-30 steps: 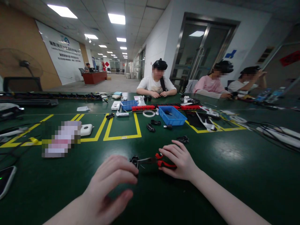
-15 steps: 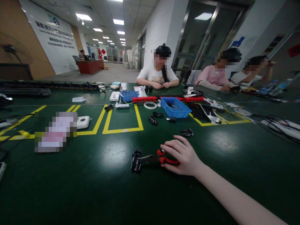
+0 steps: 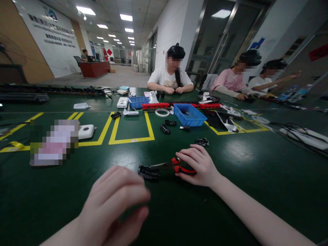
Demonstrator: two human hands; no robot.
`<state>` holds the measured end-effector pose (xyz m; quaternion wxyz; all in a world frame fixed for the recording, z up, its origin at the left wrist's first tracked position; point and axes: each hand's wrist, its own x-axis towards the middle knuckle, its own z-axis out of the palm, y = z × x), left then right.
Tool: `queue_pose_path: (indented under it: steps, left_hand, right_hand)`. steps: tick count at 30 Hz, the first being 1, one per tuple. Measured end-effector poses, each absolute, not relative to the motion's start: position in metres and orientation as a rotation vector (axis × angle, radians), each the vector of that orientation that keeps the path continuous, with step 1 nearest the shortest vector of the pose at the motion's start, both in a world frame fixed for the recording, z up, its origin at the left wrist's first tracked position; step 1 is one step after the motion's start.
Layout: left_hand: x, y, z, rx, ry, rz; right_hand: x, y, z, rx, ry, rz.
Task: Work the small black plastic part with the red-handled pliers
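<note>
i record my right hand (image 3: 198,166) holding red-handled pliers (image 3: 185,170); left of the pliers, a black part (image 3: 150,173) and my left hand (image 3: 116,201), fingers curled, contents i cannot tell.

Red-handled pliers (image 3: 182,169) in right hand (image 3: 201,165), tips at black part (image 3: 150,173)

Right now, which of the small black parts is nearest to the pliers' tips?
The black part just beyond the left hand, at the tips of the red-handled pliers; the others all lie farther forward.
</note>
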<state>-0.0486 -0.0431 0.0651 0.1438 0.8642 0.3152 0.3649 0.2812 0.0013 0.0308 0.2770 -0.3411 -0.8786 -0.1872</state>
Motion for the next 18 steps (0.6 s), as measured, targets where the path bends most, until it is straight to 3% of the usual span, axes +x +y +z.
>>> queue_pose_path:
  steps: [9,18]
  left_hand:
    - [-0.034,0.018,0.008,2.592,1.159,0.629]
    - [-0.035,0.013,0.022,2.522,0.963,0.484]
  right_hand:
    - [0.28,-0.002,0.032,-0.927,-2.36,-0.431]
    - [0.28,-0.005,0.034,-0.921,-2.353,-0.425]
